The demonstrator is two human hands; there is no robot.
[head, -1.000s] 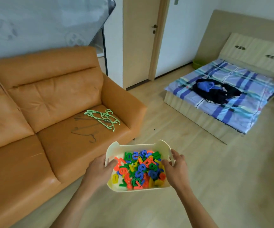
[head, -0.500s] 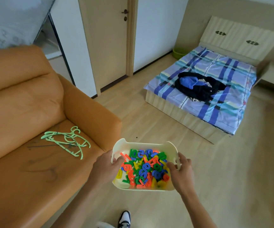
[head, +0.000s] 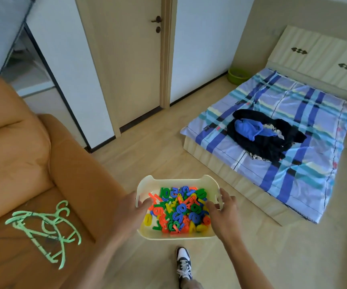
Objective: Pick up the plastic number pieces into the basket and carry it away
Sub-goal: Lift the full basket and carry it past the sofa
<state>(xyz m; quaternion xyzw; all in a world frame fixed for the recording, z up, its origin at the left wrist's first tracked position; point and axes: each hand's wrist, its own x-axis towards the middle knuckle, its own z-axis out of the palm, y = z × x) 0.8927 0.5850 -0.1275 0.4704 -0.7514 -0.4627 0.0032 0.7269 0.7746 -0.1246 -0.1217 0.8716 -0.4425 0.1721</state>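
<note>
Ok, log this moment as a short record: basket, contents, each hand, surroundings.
basket: cream plastic basket, held above the wooden floor
contents: heap of coloured plastic number pieces
left hand: grips the basket's left side
right hand: grips the basket's right side
surroundings: orange leather sofa with green plastic hangers on its seat; blue-striped bed with dark clothes pile

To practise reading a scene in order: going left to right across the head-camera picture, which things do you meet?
From the left: green hangers → left hand → basket of number pieces → right hand → dark clothes pile.
</note>
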